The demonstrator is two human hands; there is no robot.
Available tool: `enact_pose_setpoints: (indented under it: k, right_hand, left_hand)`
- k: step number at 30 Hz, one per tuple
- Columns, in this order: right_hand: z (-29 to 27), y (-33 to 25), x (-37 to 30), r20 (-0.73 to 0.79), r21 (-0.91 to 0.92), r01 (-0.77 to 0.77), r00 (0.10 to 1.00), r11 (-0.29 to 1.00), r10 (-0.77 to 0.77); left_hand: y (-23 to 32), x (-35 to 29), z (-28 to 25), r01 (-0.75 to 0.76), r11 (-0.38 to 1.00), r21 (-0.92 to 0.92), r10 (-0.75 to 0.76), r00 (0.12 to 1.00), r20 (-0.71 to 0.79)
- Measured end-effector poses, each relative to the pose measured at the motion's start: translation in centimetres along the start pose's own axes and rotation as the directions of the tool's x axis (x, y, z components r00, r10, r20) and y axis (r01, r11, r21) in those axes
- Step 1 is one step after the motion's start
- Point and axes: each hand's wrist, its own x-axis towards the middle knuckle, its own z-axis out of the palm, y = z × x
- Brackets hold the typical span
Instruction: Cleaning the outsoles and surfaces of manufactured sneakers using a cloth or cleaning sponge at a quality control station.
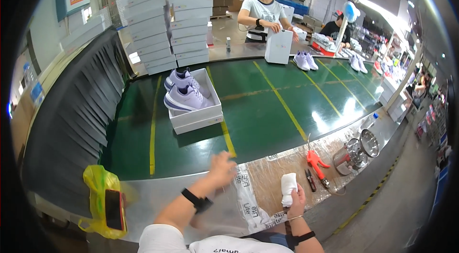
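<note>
My right hand (297,201) grips a folded white cloth (288,187) above the brown-covered bench edge. Over the near rim of the green conveyor belt, my left hand (222,169) is smeared by motion, so its fingers do not show clearly. No object can be made out in it. Beyond that hand, an open white shoebox (198,120) sits on the belt. A pair of pale lilac sneakers (185,96) lies in and over its left side. Right of the cloth are small black thread snips (311,180) and a red air blow gun (316,163).
A metal pot (347,157) and a clear bottle (369,121) stand at the bench's right. Left lie a yellow bag (98,191) and a phone (114,210). Tall stacks of white boxes (148,23) rise behind the belt. A co-worker (265,11) across it handles a white box (278,47).
</note>
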Motion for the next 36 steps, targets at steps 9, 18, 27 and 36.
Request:
enact_pose_setpoints:
  k: [9, 18, 27, 36]
  right_hand:
    - [0.2, 2.1, 1.0, 0.151, -0.521, 0.412, 0.906, 0.747, -0.395]
    - [-1.3, 1.1, 0.9, 0.075, -0.520, 0.397, 0.903, 0.756, -0.423]
    - [-0.3, 2.3, 1.9, -0.137, 0.068, 0.111, 0.985, 0.991, -0.101]
    - [-1.8, 2.3, 2.0, -0.066, -0.127, 0.239, 0.966, 0.963, -0.249]
  left_hand:
    - [13.3, -10.2, 8.5, -0.448, 0.884, -0.133, 0.466, 0.868, 0.173]
    - [14.4, -9.9, 7.6, -0.460, 0.843, -0.279, 0.526, 0.812, 0.251]
    - [13.8, -10.0, 5.9, -0.446, 0.851, -0.276, 0.507, 0.835, 0.213]
    - [14.6, -9.9, 6.4, -0.448, 0.857, -0.255, 0.500, 0.844, 0.196]
